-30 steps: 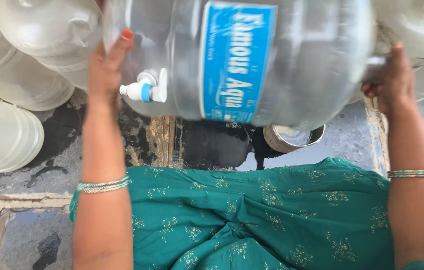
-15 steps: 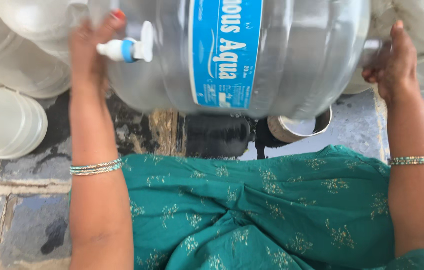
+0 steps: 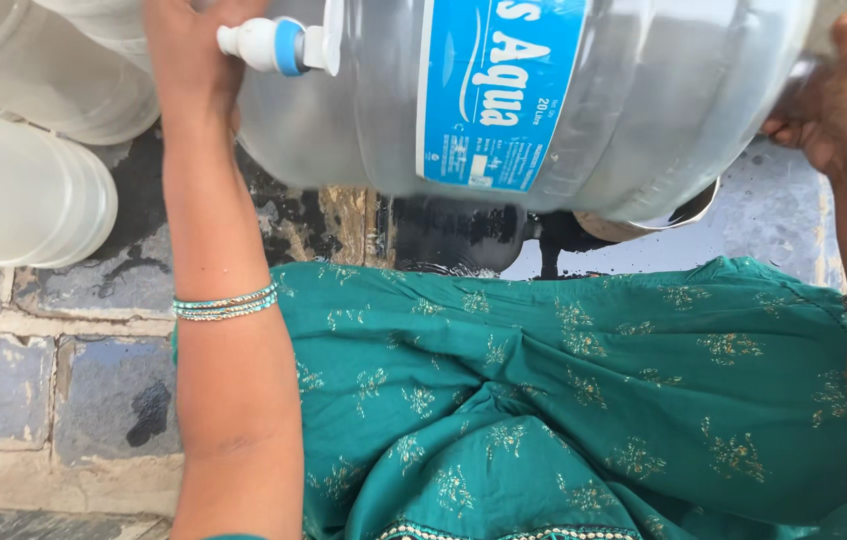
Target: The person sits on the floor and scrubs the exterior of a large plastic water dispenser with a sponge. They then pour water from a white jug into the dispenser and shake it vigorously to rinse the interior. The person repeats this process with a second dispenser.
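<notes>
I hold a large clear water jug (image 3: 644,110) sideways across the top of the view. It has a blue label and a white tap with a blue ring (image 3: 279,45) at its left end. My left hand (image 3: 189,50) grips the jug's left end right beside the tap. At the far right, my right hand (image 3: 839,95) clasps the jug's other end. Both wrists wear thin bangles. My green patterned garment fills the lower middle of the view.
Several empty translucent jugs (image 3: 24,190) lie stacked at the left. Under the held jug a round metal vessel (image 3: 644,220) sits on wet dark stone (image 3: 454,235). Grey paving blocks (image 3: 64,390) lie at the lower left.
The jug has gone up and to the left in the view; its tap now sits at the top edge. Both hands rose with it, keeping their grip.
</notes>
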